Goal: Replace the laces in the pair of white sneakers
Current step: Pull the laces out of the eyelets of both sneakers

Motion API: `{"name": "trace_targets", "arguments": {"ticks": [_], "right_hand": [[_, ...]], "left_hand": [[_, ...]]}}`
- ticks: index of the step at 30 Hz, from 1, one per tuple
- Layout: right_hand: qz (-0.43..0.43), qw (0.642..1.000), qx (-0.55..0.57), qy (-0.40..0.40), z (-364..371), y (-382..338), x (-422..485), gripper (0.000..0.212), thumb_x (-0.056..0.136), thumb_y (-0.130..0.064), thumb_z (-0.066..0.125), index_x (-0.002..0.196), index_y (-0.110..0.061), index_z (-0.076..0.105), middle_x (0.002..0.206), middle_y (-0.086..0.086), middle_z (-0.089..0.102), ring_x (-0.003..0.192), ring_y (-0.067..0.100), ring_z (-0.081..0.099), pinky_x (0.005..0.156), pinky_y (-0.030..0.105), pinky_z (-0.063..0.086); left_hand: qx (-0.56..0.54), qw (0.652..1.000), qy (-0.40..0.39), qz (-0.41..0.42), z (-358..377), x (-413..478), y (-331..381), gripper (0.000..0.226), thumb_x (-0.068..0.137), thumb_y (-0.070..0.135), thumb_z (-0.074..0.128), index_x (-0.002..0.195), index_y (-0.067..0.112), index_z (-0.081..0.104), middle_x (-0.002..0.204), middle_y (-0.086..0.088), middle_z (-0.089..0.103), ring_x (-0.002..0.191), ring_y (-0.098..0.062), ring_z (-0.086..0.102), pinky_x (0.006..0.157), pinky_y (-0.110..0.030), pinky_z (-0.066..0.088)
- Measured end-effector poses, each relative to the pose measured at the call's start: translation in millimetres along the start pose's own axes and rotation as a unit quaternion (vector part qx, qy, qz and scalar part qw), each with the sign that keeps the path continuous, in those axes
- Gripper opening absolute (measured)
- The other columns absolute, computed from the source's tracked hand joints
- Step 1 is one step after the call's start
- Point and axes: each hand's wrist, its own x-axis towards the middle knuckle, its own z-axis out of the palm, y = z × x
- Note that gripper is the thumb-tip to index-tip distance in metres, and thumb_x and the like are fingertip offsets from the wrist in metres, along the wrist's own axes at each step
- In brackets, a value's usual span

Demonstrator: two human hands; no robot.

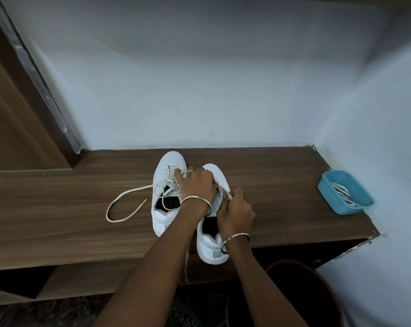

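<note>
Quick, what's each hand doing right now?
Left hand: fingers curled over a sneaker; grip hidden, cannot tell.
Right hand: pinching a lace.

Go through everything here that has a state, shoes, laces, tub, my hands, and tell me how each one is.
White sneaker on the left: upright on wooden shelf, partly unlaced.
Its loose off-white lace end: trailing across the shelf.
White sneaker on the right: upright, under both hands.
Left hand: grips the left sneaker's lacing.
Right hand: pinches a short lace stretch.
Blue plastic tub: open, holding white laces.
</note>
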Motion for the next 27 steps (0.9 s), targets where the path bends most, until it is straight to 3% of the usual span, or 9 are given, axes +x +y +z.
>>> {"name": "trace_targets", "arguments": {"ticks": [4,7,10,12,15,18,22,24,27], "right_hand": [[-0.009,1.000,0.002,0.008,0,0,-1,0.010,0.094,-0.015,0.054,0.101,-0.009,0.052,0.086,0.013,0.068,0.082,0.040,0.065,0.065,0.037,0.036],[-0.002,1.000,0.002,0.004,0,1,0,0.009,0.094,-0.014,0.053,0.102,-0.010,0.052,0.088,0.010,0.068,0.082,0.037,0.065,0.066,0.034,0.034],[0.000,1.000,0.006,0.005,0,1,0,0.009,0.095,-0.015,0.053,0.102,-0.010,0.052,0.087,0.010,0.068,0.082,0.036,0.065,0.066,0.034,0.036],[0.006,1.000,0.007,0.006,0,2,0,0.009,0.095,-0.016,0.053,0.103,-0.011,0.052,0.088,0.010,0.068,0.082,0.035,0.065,0.066,0.033,0.035],[0.009,1.000,0.006,0.009,0,2,0,0.010,0.095,-0.017,0.054,0.103,-0.011,0.052,0.088,0.009,0.068,0.081,0.035,0.066,0.065,0.032,0.034],[0.006,1.000,0.009,0.014,2,2,-1,0.010,0.094,-0.019,0.055,0.101,-0.014,0.053,0.086,0.007,0.068,0.079,0.034,0.066,0.065,0.035,0.042],[-0.030,0.999,-0.016,-0.002,0,3,1,0.021,0.094,-0.021,0.054,0.115,-0.019,0.056,0.095,0.005,0.069,0.085,0.032,0.067,0.067,0.035,0.043],[-0.079,0.996,-0.037,-0.019,-3,1,5,0.030,0.095,-0.018,0.053,0.124,-0.021,0.056,0.107,0.005,0.067,0.091,0.032,0.066,0.066,0.033,0.040],[-0.152,0.985,-0.028,-0.076,-6,1,19,0.038,0.093,-0.016,0.055,0.129,-0.023,0.059,0.124,0.005,0.056,0.097,0.032,0.063,0.074,0.037,0.050]], "left_hand": [[-0.130,0.986,0.070,-0.077,-8,1,-14,0.013,0.090,0.024,0.054,0.093,0.023,0.068,0.102,0.001,0.068,0.105,-0.025,0.061,0.098,-0.044,0.027],[-0.278,0.930,0.155,-0.183,-26,0,-34,0.016,0.095,0.017,0.050,0.094,0.016,0.066,0.098,-0.009,0.070,0.100,-0.033,0.063,0.091,-0.039,0.034],[-0.346,0.864,0.228,-0.288,-47,3,-61,0.022,0.100,0.020,0.049,0.103,0.003,0.061,0.107,-0.024,0.067,0.104,-0.043,0.061,0.086,-0.043,0.043],[-0.365,0.847,0.231,-0.309,-51,7,-80,0.024,0.098,0.024,0.053,0.102,0.003,0.063,0.106,-0.023,0.068,0.102,-0.043,0.061,0.082,-0.042,0.044],[-0.316,0.897,0.163,-0.262,-47,7,-94,0.027,0.093,0.032,0.060,0.098,0.007,0.068,0.101,-0.017,0.071,0.100,-0.042,0.063,0.079,-0.039,0.045],[-0.179,0.953,0.126,-0.211,-41,-8,-84,0.035,0.089,0.036,0.064,0.110,0.010,0.068,0.109,-0.016,0.068,0.106,-0.041,0.060,0.086,-0.043,0.046],[-0.169,0.968,0.173,-0.064,-31,-40,-48,0.026,0.084,0.040,0.066,0.096,0.017,0.070,0.088,-0.007,0.070,0.088,-0.035,0.062,0.075,-0.041,0.048],[-0.198,0.973,0.116,-0.013,-21,-52,-32,0.026,0.082,0.043,0.062,0.091,0.020,0.069,0.085,-0.001,0.070,0.086,-0.028,0.064,0.076,-0.040,0.051],[-0.185,0.981,0.050,-0.006,-6,-63,-18,0.030,0.089,0.041,0.060,0.101,0.014,0.065,0.094,-0.005,0.070,0.091,-0.027,0.066,0.077,-0.037,0.051]]}}
